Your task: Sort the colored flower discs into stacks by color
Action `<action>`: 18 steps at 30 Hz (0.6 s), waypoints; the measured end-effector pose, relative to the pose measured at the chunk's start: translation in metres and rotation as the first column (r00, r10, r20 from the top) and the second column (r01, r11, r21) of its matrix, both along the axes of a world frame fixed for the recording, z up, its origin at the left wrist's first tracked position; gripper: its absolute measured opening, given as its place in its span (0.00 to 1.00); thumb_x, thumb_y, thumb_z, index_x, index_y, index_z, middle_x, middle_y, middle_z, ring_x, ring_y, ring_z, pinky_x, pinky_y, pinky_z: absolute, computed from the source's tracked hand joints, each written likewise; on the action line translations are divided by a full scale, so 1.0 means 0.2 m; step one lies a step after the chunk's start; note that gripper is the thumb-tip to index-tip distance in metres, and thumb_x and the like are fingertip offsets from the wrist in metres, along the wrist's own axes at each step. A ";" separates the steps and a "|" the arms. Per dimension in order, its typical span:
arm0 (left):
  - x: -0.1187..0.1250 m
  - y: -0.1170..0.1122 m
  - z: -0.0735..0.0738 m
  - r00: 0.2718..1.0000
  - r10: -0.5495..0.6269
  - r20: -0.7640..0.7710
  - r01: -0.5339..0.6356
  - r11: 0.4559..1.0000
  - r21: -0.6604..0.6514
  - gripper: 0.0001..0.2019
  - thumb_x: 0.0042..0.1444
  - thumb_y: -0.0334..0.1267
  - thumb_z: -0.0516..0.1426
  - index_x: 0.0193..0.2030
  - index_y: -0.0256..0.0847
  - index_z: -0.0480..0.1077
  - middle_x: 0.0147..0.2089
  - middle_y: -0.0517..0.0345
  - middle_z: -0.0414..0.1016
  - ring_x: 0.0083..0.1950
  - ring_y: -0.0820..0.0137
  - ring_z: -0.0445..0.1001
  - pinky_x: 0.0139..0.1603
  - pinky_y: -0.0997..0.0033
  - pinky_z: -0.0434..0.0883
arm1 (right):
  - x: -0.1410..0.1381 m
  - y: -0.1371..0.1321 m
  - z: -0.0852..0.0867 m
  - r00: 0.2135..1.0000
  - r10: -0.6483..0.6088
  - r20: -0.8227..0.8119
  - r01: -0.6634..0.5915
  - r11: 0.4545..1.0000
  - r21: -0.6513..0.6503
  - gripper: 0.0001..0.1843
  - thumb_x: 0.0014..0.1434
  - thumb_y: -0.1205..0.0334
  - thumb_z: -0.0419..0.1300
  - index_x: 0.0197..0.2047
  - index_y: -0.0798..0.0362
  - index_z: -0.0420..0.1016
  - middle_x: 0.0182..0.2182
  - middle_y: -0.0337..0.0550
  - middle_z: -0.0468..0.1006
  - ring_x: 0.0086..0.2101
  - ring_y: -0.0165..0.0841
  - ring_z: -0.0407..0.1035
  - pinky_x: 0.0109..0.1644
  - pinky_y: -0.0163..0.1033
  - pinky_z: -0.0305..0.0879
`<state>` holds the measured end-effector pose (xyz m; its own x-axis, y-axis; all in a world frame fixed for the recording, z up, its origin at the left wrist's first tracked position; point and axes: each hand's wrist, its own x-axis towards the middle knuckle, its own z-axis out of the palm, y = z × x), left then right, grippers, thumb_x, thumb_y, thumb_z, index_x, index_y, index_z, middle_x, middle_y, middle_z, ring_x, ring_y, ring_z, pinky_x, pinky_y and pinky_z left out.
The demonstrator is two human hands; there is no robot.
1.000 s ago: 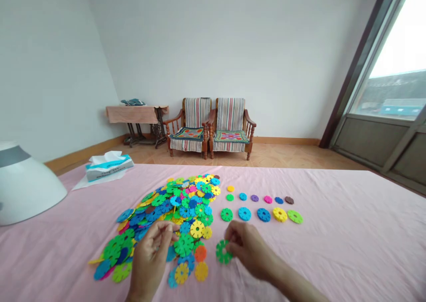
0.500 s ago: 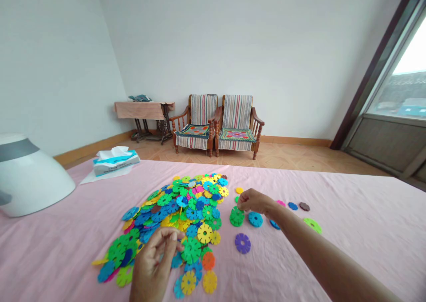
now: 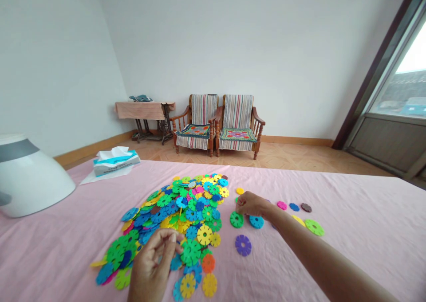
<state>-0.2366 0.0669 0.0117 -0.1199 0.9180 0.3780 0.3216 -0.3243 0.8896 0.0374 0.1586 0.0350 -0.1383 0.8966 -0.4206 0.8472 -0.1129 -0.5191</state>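
My left hand (image 3: 151, 262) is closed in a loose curl at the near side of a pile of colourful notched plastic discs (image 3: 173, 209). Its fingertips are beside a green disc (image 3: 191, 252); whatever they may hold cannot be made out. To the right of the pile, my right hand (image 3: 251, 203) has its fingers drawn together and pointing down. They are at the far edge of a green disc (image 3: 236, 220) that lies flat on the cloth. Beside it lie a light blue disc (image 3: 256, 222) and a purple disc (image 3: 243, 245). My right forearm hides part of the cloth.
Further right lie a pink disc (image 3: 282, 205), a dark blue disc (image 3: 293, 207), a brown disc (image 3: 306, 208) and a lime disc (image 3: 314, 227). A tissue pack (image 3: 116, 162) and a white-grey appliance (image 3: 33, 178) stand on the pink cloth (image 3: 359, 231) at left.
The upper green disc by my right hand, tilted before, now lies flat with the other. My right hand has shifted slightly, uncovering the pink disc and a yellow one. My left hand is nearly still.
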 end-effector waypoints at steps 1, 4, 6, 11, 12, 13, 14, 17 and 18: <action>0.00 0.00 0.00 1.000 0.002 -0.001 -0.002 1.000 -0.001 0.15 0.54 0.51 0.57 0.31 0.40 0.71 0.29 0.56 0.78 0.27 0.68 0.76 0.28 0.74 0.75 | 0.00 0.00 0.00 1.000 0.000 -0.002 0.000 1.000 0.008 0.11 0.62 0.57 0.59 0.41 0.57 0.73 0.37 0.39 0.75 0.34 0.31 0.71 0.36 0.38 0.71; 0.00 0.00 0.00 1.000 0.014 0.009 -0.014 1.000 -0.014 0.16 0.54 0.52 0.57 0.31 0.40 0.71 0.30 0.55 0.78 0.27 0.67 0.76 0.27 0.74 0.75 | 0.02 0.00 -0.01 1.000 -0.010 -0.022 0.012 0.998 0.062 0.07 0.60 0.62 0.61 0.35 0.58 0.73 0.31 0.37 0.75 0.30 0.28 0.70 0.32 0.35 0.68; 0.00 0.00 0.00 0.999 0.023 0.022 -0.023 0.999 -0.026 0.16 0.53 0.53 0.58 0.30 0.40 0.71 0.30 0.55 0.78 0.27 0.66 0.76 0.27 0.73 0.75 | 0.02 0.00 0.00 0.999 -0.023 -0.046 0.029 0.990 0.139 0.04 0.56 0.69 0.61 0.30 0.58 0.74 0.26 0.35 0.74 0.28 0.27 0.69 0.31 0.32 0.64; 0.01 0.00 0.01 0.999 0.032 0.044 -0.030 0.999 -0.035 0.17 0.51 0.54 0.59 0.29 0.40 0.72 0.29 0.55 0.78 0.27 0.66 0.76 0.28 0.72 0.75 | -0.07 -0.07 0.00 0.995 -0.037 -0.092 0.069 0.923 0.379 0.09 0.53 0.72 0.56 0.32 0.55 0.77 0.29 0.39 0.78 0.32 0.29 0.70 0.34 0.31 0.60; 0.01 0.00 0.02 0.999 0.030 0.045 -0.029 0.999 -0.035 0.17 0.51 0.54 0.59 0.29 0.40 0.72 0.29 0.55 0.78 0.27 0.66 0.76 0.28 0.72 0.75 | -0.10 -0.09 0.00 0.995 -0.036 -0.091 0.071 0.908 0.412 0.09 0.53 0.71 0.56 0.33 0.54 0.78 0.30 0.40 0.78 0.33 0.30 0.70 0.35 0.32 0.60; 0.01 0.00 0.02 0.999 0.029 0.045 -0.027 0.999 -0.035 0.17 0.51 0.54 0.59 0.29 0.40 0.72 0.29 0.55 0.78 0.27 0.66 0.76 0.28 0.72 0.75 | -0.14 -0.11 -0.01 0.996 -0.036 -0.086 0.071 0.894 0.442 0.09 0.52 0.70 0.56 0.34 0.53 0.78 0.32 0.41 0.79 0.34 0.32 0.70 0.38 0.33 0.60; 0.01 0.00 0.02 0.999 0.028 0.047 -0.026 0.999 -0.034 0.17 0.51 0.54 0.59 0.29 0.40 0.72 0.29 0.55 0.78 0.27 0.66 0.76 0.27 0.72 0.75 | -0.18 -0.14 -0.03 0.996 -0.038 -0.077 0.070 0.880 0.470 0.09 0.52 0.69 0.57 0.35 0.53 0.78 0.34 0.42 0.79 0.37 0.33 0.70 0.41 0.35 0.59; 0.01 0.00 0.02 0.998 0.024 0.049 -0.023 0.999 -0.025 0.17 0.51 0.54 0.59 0.29 0.40 0.72 0.28 0.56 0.78 0.26 0.66 0.76 0.27 0.73 0.74 | -0.27 -0.18 -0.07 0.997 -0.061 -0.038 0.071 0.844 0.532 0.12 0.50 0.65 0.60 0.40 0.52 0.77 0.41 0.47 0.77 0.45 0.40 0.67 0.49 0.41 0.55; 0.00 0.00 0.01 0.999 0.019 0.048 -0.018 1.000 -0.026 0.17 0.52 0.54 0.59 0.29 0.40 0.72 0.28 0.56 0.77 0.26 0.66 0.76 0.27 0.73 0.74 | -0.30 -0.19 -0.09 0.997 -0.069 -0.025 0.072 0.838 0.541 0.13 0.50 0.64 0.61 0.41 0.52 0.77 0.42 0.48 0.76 0.46 0.42 0.66 0.50 0.43 0.54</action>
